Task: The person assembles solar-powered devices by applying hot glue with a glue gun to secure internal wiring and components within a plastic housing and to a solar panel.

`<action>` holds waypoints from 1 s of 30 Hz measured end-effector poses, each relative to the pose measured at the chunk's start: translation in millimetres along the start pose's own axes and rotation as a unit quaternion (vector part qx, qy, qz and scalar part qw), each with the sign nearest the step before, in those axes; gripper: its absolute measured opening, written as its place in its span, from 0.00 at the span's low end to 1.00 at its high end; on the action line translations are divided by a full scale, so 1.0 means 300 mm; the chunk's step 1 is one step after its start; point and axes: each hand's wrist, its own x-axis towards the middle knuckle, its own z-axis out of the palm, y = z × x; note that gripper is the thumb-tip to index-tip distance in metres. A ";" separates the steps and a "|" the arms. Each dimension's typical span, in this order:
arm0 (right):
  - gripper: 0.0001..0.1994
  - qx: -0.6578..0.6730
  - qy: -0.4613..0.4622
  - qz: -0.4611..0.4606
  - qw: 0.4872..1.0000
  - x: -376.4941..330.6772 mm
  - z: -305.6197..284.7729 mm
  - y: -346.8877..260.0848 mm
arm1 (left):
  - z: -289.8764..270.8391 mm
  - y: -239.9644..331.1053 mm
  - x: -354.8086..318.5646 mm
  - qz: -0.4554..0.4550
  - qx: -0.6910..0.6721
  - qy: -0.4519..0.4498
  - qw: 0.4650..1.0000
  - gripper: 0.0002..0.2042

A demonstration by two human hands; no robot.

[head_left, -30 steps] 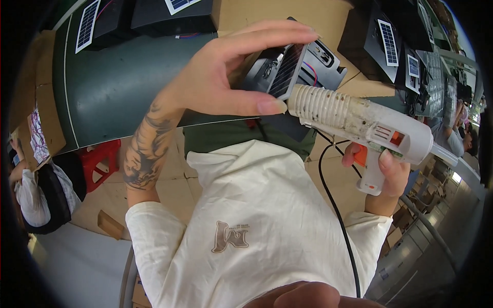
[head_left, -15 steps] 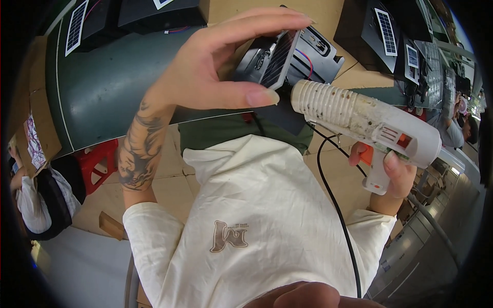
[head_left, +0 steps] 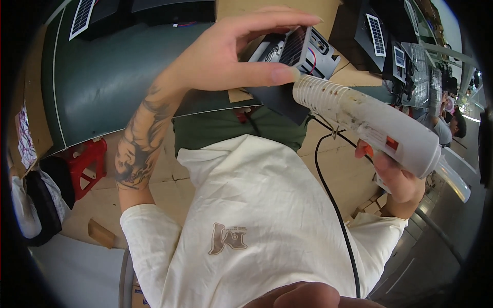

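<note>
- the small solar panel is up in our left grip, near the counter's front edge, tilted with its dark face partly toward us.
- that left grip is closed on it, thumb at the lower end and fingertips at the upper; the panel's long axis runs between them, leaning slightly right at the top.
- our right grip is wrapped round the handle of a white glue gun, a finger by the orange trigger; we cannot tell whether it is pressed.
- the gun slants from lower right to upper left, so its ribbed front end comes just beside our left thumb and the panel's lower end; the tip is hidden. the left grip is at the panel, the right one well back along the gun.
- behind the panel we see a grey plastic housing, with a red and blue wire in front.
- a black cable hangs before our white shirt.
- farther out, the green counter carries black boxes, and a red stool stands at the left.
</note>
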 end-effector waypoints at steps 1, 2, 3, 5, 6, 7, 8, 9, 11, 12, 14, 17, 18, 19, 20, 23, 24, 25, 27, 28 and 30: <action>0.22 -0.006 0.002 -0.001 1.000 -0.002 -0.021 -0.023 | -0.002 0.001 0.001 0.007 -0.001 0.000 1.000 0.39; 0.25 -0.157 -0.061 -0.041 0.985 -0.003 -0.050 -0.055 | -0.005 0.002 0.003 0.009 0.012 -0.006 1.000 0.38; 0.27 -0.304 -0.122 -0.077 0.942 -0.008 -0.062 -0.082 | -0.005 0.004 0.003 0.010 0.024 -0.013 1.000 0.37; 0.27 -0.259 -0.064 -0.064 0.962 -0.028 -0.020 -0.102 | -0.004 0.006 0.001 0.015 0.036 -0.012 0.999 0.36; 0.26 -0.207 -0.008 -0.048 0.977 -0.035 -0.006 -0.111 | -0.003 0.006 0.001 0.014 0.044 -0.012 0.999 0.36; 0.26 -0.210 -0.004 -0.050 0.976 -0.032 -0.020 -0.120 | -0.002 0.005 0.000 0.019 0.045 -0.013 0.999 0.36; 0.28 -0.172 -0.042 -0.007 0.984 -0.023 -0.048 -0.130 | -0.004 0.005 -0.002 0.018 0.052 -0.014 0.998 0.36; 0.30 -0.133 -0.080 0.038 0.987 -0.020 -0.064 -0.137 | -0.006 0.007 -0.001 0.016 0.058 -0.014 0.998 0.36; 0.31 0.009 0.017 -0.029 0.999 -0.050 -0.023 -0.052 | -0.005 0.011 -0.002 0.020 0.059 -0.016 0.998 0.36; 0.33 0.152 0.112 -0.093 0.978 -0.058 -0.007 -0.012 | -0.004 0.007 -0.007 0.015 0.031 -0.008 0.999 0.37; 0.34 0.177 0.116 -0.094 0.973 -0.060 -0.015 0.020 | 0.001 0.008 -0.006 0.005 0.002 -0.007 1.000 0.38; 0.36 0.198 0.105 -0.096 0.970 -0.044 -0.018 0.091 | 0.004 0.010 0.005 -0.022 -0.054 0.017 0.998 0.39; 0.36 0.199 0.094 -0.104 0.970 -0.031 0.004 0.104 | 0.005 0.003 0.008 -0.012 -0.053 0.030 0.998 0.40; 0.36 0.200 0.080 -0.111 0.970 -0.021 0.022 0.121 | 0.012 -0.003 0.010 -0.003 -0.051 0.045 0.998 0.41; 0.35 0.200 0.075 -0.120 0.970 -0.018 0.034 0.139 | 0.010 -0.006 0.019 -0.003 -0.039 0.053 0.998 0.41; 0.30 0.243 0.002 -0.138 0.960 0.007 0.022 0.151 | 0.016 0.027 0.045 -0.020 0.013 0.055 0.998 0.43; 0.29 0.232 -0.002 -0.135 0.963 0.017 0.015 0.159 | 0.038 0.047 0.051 -0.036 -0.051 0.082 0.995 0.34; 0.29 0.233 -0.002 -0.132 0.963 0.026 0.012 0.153 | 0.047 0.061 0.055 -0.052 -0.116 0.108 0.986 0.27; 0.28 0.162 -0.003 -0.141 0.977 0.040 0.009 0.123 | 0.035 0.073 0.058 -0.083 -0.126 0.099 0.984 0.31; 0.28 0.161 -0.005 -0.140 0.977 0.043 0.030 0.110 | 0.031 0.073 0.052 -0.112 -0.133 0.092 0.980 0.36; 0.31 0.141 0.144 -0.111 0.973 0.046 0.088 0.075 | -0.031 -0.038 0.083 0.078 -0.054 0.013 0.995 0.34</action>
